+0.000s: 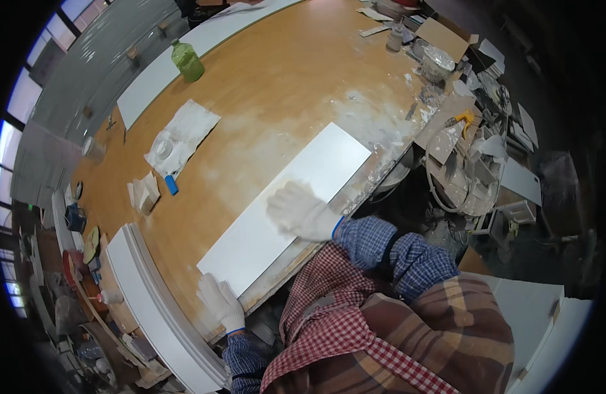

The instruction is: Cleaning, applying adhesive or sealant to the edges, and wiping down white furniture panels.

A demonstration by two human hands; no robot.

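A long white panel [345, 156] lies slantwise along the near edge of the wooden worktable [263, 72]. My right hand [304, 213], in a white knit glove with a blue cuff edge, lies flat across the panel's middle. Its fingers are stretched out and slightly blurred; whether anything thin lies under the palm is hidden. At the panel's near-left end rests my left hand [221, 303], gloved the same way, its fingers extended along the corner.
White moulded boards [142, 282] stand along the left side. Farther back are a green bottle [187, 60], a white cloth [191, 125], a blue object [171, 185] and folded paper [144, 193]. Cluttered tubs [437, 64] and an orange-handled tool [465, 121] sit at the right.
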